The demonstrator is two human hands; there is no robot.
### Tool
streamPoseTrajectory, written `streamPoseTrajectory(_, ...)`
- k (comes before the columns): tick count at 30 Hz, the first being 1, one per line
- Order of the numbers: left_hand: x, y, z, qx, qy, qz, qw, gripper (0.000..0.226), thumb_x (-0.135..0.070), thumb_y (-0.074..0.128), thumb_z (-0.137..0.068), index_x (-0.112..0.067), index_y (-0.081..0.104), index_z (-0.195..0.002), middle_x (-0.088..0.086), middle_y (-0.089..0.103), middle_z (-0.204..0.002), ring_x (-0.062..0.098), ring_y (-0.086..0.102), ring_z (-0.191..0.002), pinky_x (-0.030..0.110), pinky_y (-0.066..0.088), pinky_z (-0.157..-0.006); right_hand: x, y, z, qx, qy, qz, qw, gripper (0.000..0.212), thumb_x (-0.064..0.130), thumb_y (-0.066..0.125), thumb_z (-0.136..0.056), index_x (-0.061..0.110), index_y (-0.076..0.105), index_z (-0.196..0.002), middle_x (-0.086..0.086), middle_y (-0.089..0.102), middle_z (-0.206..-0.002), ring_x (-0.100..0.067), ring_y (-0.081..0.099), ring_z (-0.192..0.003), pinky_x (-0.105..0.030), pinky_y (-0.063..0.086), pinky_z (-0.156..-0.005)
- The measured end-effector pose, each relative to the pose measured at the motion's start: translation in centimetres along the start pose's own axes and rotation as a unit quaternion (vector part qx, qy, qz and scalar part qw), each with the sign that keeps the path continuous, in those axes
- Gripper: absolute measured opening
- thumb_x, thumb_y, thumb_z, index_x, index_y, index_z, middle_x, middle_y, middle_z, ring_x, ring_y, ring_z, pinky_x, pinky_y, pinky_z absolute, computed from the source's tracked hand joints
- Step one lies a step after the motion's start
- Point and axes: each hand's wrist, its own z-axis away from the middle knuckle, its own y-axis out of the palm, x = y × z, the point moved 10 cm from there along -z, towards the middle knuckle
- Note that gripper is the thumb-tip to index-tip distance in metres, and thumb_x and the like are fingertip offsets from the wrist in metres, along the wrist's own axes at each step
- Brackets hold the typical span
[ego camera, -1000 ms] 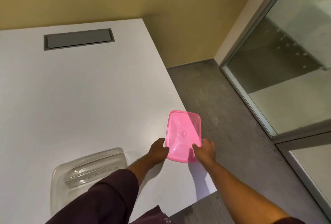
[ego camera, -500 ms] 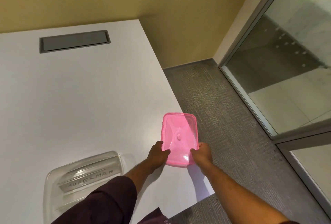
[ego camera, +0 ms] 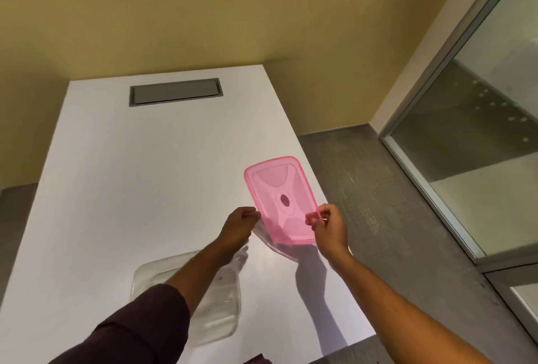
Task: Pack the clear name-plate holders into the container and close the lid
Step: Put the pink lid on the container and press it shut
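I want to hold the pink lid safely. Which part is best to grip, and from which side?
Grip the pink lid by its raised rim at the near short end, one hand on each long side, as the left hand and right hand do. It is flat, thin and tilted up off the white table, so its edges are exposed.

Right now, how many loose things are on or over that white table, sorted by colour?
Pink: 1, the lid, held by both hands.
Clear: 1, the container on the table; its contents can't be counted.
Total: 2.
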Motion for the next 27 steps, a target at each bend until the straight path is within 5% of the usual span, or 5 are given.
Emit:
streamPoseTrajectory(7, -1.4, -10.4, 3.3, 0.0, -0.031, 0.335, 0.942, 0.054, -0.054, 0.044, -0.098, -0.005, 0.053, -0.119, 0.022, 0.067, -0.116, 0.04, 0.065, -0.11, 0.053, 0.051, -0.099, 8.0, 6.6, 7.0, 0.028, -0.244, 0.158, 0.956, 0.03, -0.003, 0.058, -0.092, 0.027, 0.056, -0.098, 0.015, 0.064, -0.09, -0.006, 0.062, -0.08, -0.03, 0.053, -0.068)
streamPoseTrajectory(11, 0.5, -13.8, 5.4, 0.002, -0.057, 0.408, 0.911, 0.038, -0.03, 0.055, -0.099, 0.001, 0.053, -0.121, 0.026, 0.064, -0.119, 0.036, 0.067, -0.102, 0.05, 0.059, -0.089, 9.9, 10.1, 11.3, 0.046, -0.338, 0.196, 0.919, 0.036, -0.006, 0.061, -0.087, 0.026, 0.058, -0.102, 0.012, 0.064, -0.098, -0.01, 0.061, -0.088, -0.029, 0.053, -0.073)
streamPoseTrajectory(17, 4.3, -17.5, 7.3, -0.024, -0.073, 0.435, 0.897, 0.038, -0.001, 0.039, -0.1, 0.014, 0.046, -0.134, 0.029, 0.061, -0.129, 0.036, 0.073, -0.088, 0.044, 0.06, -0.085, 10.0, 13.9, 14.9, 0.114, -0.396, 0.207, 0.887, 0.037, 0.008, 0.079, -0.079, 0.028, 0.061, -0.104, 0.012, 0.062, -0.118, -0.015, 0.054, -0.113, -0.033, 0.05, -0.092)
streamPoseTrajectory(22, 7.1, -19.8, 8.4, -0.035, -0.081, 0.438, 0.895, 0.038, 0.0, 0.043, -0.099, 0.007, 0.046, -0.136, 0.026, 0.069, -0.119, 0.038, 0.075, -0.088, 0.043, 0.064, -0.064, 8.9, 15.0, 15.0, 0.17, -0.347, 0.187, 0.903, 0.066, 0.021, 0.086, -0.072, 0.025, 0.054, -0.129, 0.006, 0.053, -0.136, -0.013, 0.046, -0.127, -0.028, 0.041, -0.104)
streamPoseTrajectory(27, 10.0, -21.7, 9.3, -0.065, -0.088, 0.431, 0.896, 0.031, -0.002, 0.046, -0.099, -0.001, 0.053, -0.128, 0.019, 0.076, -0.104, 0.037, 0.075, -0.089, 0.041, 0.063, -0.062, 4.0, 16.8, 14.0, 0.274, -0.014, -0.081, 0.958, 0.067, -0.006, 0.069, -0.079, 0.027, 0.049, -0.134, -0.001, 0.052, -0.144, -0.021, 0.059, -0.123, -0.029, 0.056, -0.077)
